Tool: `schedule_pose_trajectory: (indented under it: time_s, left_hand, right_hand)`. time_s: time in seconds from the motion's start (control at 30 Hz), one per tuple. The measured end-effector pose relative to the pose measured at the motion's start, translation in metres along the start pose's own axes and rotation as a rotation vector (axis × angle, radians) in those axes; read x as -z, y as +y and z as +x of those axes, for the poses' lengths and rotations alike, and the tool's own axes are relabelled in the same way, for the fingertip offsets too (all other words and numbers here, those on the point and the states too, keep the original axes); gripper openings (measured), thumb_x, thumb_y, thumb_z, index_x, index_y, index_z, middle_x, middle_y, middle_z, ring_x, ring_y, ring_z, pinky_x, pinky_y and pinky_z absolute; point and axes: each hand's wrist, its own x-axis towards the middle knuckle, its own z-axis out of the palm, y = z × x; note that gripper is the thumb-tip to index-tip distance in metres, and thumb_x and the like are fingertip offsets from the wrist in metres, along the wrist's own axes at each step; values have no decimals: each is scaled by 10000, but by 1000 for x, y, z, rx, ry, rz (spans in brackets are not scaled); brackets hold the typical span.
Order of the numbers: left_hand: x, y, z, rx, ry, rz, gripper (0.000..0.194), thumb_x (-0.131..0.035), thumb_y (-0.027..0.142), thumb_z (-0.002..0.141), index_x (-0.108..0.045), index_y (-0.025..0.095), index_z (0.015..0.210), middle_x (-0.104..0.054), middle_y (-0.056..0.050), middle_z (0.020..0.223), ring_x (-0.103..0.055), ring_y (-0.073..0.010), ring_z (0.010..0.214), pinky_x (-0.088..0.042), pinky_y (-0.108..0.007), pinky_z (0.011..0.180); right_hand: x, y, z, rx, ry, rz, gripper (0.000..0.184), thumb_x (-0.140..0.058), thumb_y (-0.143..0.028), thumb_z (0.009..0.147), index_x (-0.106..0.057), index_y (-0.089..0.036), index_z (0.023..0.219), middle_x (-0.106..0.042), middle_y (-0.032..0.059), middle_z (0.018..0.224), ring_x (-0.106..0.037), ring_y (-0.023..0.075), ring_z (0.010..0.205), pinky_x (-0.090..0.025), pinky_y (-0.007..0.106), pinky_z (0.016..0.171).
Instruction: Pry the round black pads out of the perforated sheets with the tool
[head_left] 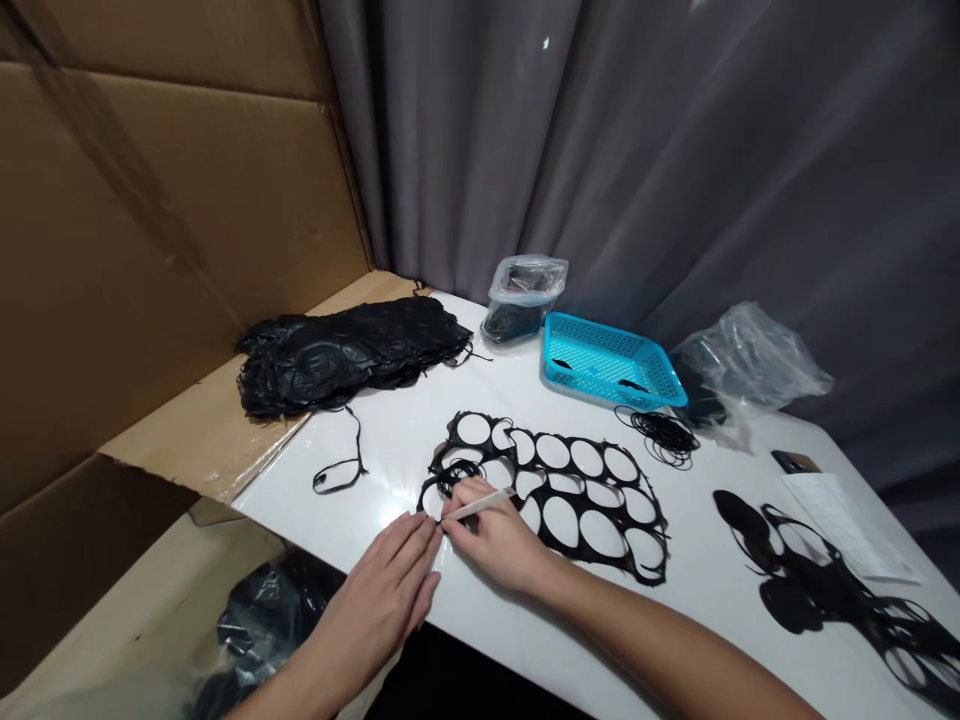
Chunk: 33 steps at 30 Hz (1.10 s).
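A thin black sheet [574,545] with rows of large round holes lies flat on the white table in front of me. My left hand [386,580] rests at its near left corner, fingers stretched out and touching the edge. Pinched in my right hand [487,535] is a slim white pen-like tool [480,503], its tip down at that same corner, close to the left fingertips. I cannot make out the tip itself. Beside the right fingers, a small tangle of thin black rings [459,472] lies on the sheet.
A stack of black sheets [352,350] lies back left by a cardboard wall [172,200]. Behind are a clear bag [525,295], a blue basket [615,360] and another plastic bag [757,360]. Black rings [664,435], paper [847,525] and black cut pieces [795,570] lie right.
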Motion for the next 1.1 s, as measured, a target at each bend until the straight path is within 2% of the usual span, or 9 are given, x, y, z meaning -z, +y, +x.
schedule_pose_trajectory:
  time_s: [0.1,0.2,0.3,0.37,0.47,0.57,0.7,0.8,1.1]
  left_hand:
    - [-2,1,-1,7,13,-14,400,-467,171,1016,-533,144,1410,-672,-116,1277,-626,-293,1189,-500,-470,1029]
    - [-2,1,0,1,29,-25,369,-462,146,1009,-569,121,1361,-688,-122,1223,-630,-293,1173,-494,-473,1031]
    - [-1,0,1,-3,30,-33,347,-457,149,1007,-591,111,1325,-696,-121,1179,-624,-292,1168,-487,-475,1036]
    - [0,-1,2,-18,14,-30,360,-454,149,1007,-578,108,1343,-690,-120,1195,-619,-291,1167,-483,-472,1040]
    - [1,-2,2,-25,-2,-29,392,-450,146,1008,-545,106,1386,-684,-114,1222,-609,-285,1179,-473,-462,1055]
    - [2,-3,1,-18,-10,-34,399,-465,155,1009,-537,116,1399,-675,-115,1249,-602,-289,1195,-469,-467,1064]
    - [4,-3,4,11,-7,-80,386,-490,176,1005,-553,155,1385,-659,-115,1277,-598,-288,1202,-474,-472,1054]
    - [5,-1,6,20,5,-98,348,-492,140,998,-589,174,1331,-686,-94,1211,-617,-271,1163,-465,-479,1046]
    - [4,2,7,4,13,-98,283,-465,69,971,-630,156,1184,-693,-93,1171,-612,-263,1140,-455,-481,1046]
  right_hand:
    - [-6,3,-6,75,6,-111,171,-548,-99,917,-499,-212,797,-569,19,848,-505,199,855,-432,333,789]
    - [-11,1,-11,217,-82,-311,131,-519,-81,920,-536,-199,864,-597,69,936,-494,225,886,-439,349,774]
    - [0,0,-3,318,-137,-444,131,-525,-63,898,-557,-189,921,-618,97,991,-495,243,908,-436,360,792]
    - [21,4,12,282,-17,-440,129,-527,-76,892,-557,-196,928,-618,94,989,-500,248,916,-425,358,799]
    - [60,11,36,134,289,-367,148,-483,-126,917,-523,-221,811,-594,61,867,-507,239,857,-400,350,780]
    - [74,12,43,-60,299,-160,197,-524,-201,906,-478,-231,716,-539,-6,711,-502,192,718,-378,305,685]
    - [42,4,27,-200,38,159,189,-590,-215,842,-486,-220,685,-520,-43,667,-493,144,652,-370,258,626]
    - [16,1,13,-240,-58,254,172,-592,-202,837,-491,-217,698,-521,-50,669,-483,131,634,-363,243,595]
    - [1,-1,3,-135,0,91,214,-602,-104,842,-490,-206,691,-592,-14,780,-544,167,805,-403,281,750]
